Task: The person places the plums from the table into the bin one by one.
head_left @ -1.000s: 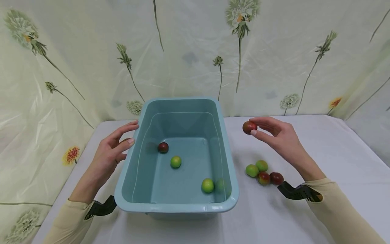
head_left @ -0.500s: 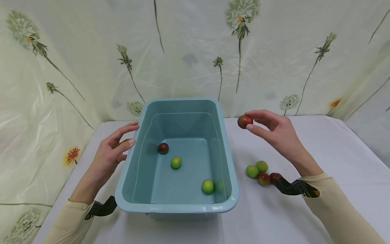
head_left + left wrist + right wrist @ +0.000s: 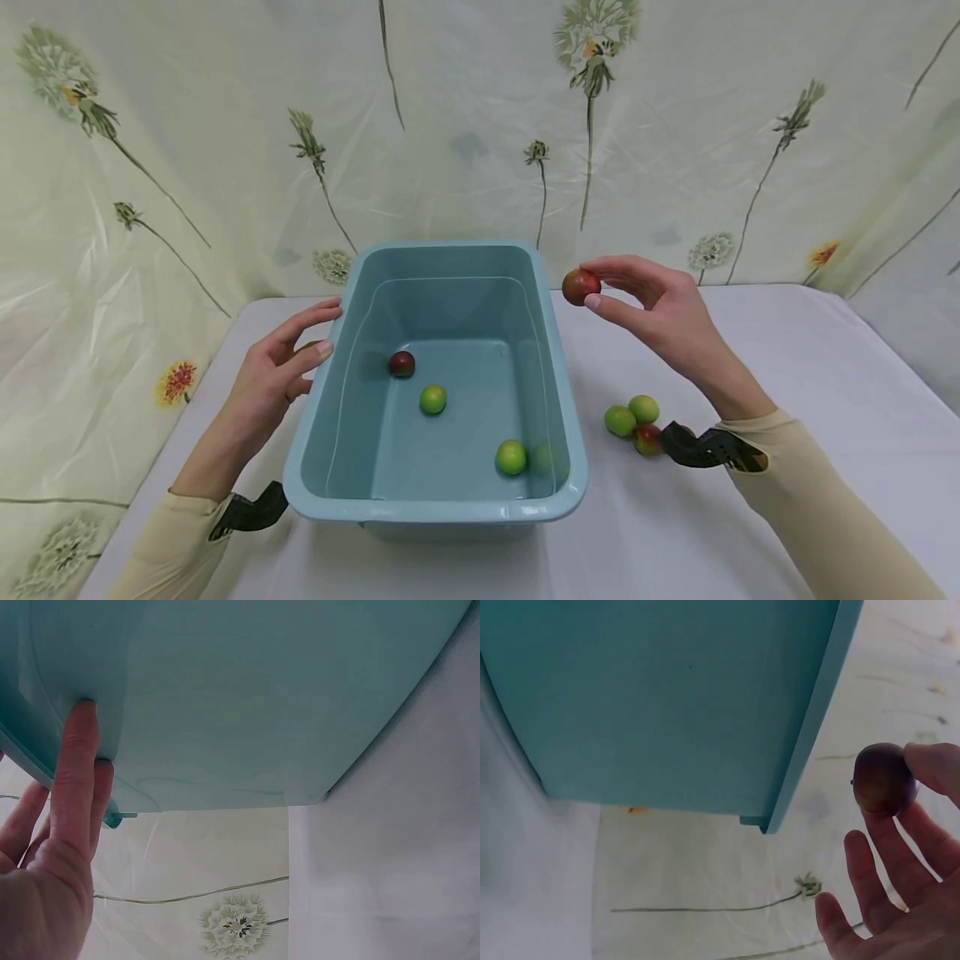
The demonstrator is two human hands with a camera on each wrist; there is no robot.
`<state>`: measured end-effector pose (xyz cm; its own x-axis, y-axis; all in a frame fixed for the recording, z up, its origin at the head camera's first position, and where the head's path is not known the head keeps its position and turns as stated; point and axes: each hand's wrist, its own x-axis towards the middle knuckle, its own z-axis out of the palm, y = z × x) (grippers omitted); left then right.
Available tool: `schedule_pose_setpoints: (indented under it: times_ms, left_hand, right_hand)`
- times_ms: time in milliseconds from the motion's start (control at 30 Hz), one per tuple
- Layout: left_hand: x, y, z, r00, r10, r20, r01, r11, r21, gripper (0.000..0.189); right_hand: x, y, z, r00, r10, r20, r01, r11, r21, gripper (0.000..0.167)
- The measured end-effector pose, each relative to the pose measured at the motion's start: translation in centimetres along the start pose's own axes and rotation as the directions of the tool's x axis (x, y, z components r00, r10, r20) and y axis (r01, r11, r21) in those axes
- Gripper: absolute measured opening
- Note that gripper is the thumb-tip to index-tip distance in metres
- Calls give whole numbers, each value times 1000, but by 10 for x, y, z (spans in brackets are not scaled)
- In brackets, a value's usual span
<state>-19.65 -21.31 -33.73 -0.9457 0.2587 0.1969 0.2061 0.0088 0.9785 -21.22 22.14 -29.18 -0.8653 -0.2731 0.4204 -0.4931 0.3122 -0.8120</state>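
Note:
My right hand pinches a dark red plum between thumb and fingertips, in the air just right of the tub's far right rim. The right wrist view shows this plum with the lower fingers spread below it. My left hand rests at the left rim of the blue plastic tub; in the left wrist view its straight fingers touch the outer wall under the rim. Inside the tub lie one dark red fruit and two green fruits.
On the white cloth right of the tub sit two green fruits and a red-green fruit. A black wrist strap overlaps another red one there. A flower-printed curtain hangs behind the table.
My right hand has moved left and slightly up with the plum, closer to the tub's rim. The left hand and the fruits in the tub have stayed put.

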Motion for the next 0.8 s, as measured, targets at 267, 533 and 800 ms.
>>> schedule_pose_setpoints:
  times_ms: [267, 533, 800]
  left_hand:
    - [0, -1, 0, 1000, -1, 1, 1, 1000, 4, 39]
    - [1, -1, -1, 1000, 2, -4, -2, 1000, 13, 40]
    - [1, -1, 0, 1000, 0, -1, 0, 1000, 16, 40]
  right_hand:
    - [8, -5, 12, 999, -23, 40, 22, 999, 26, 34]
    - [17, -9, 24, 995, -47, 86, 49, 999, -20, 32]
    - [22, -12, 35, 989, -62, 133, 71, 995, -64, 33]
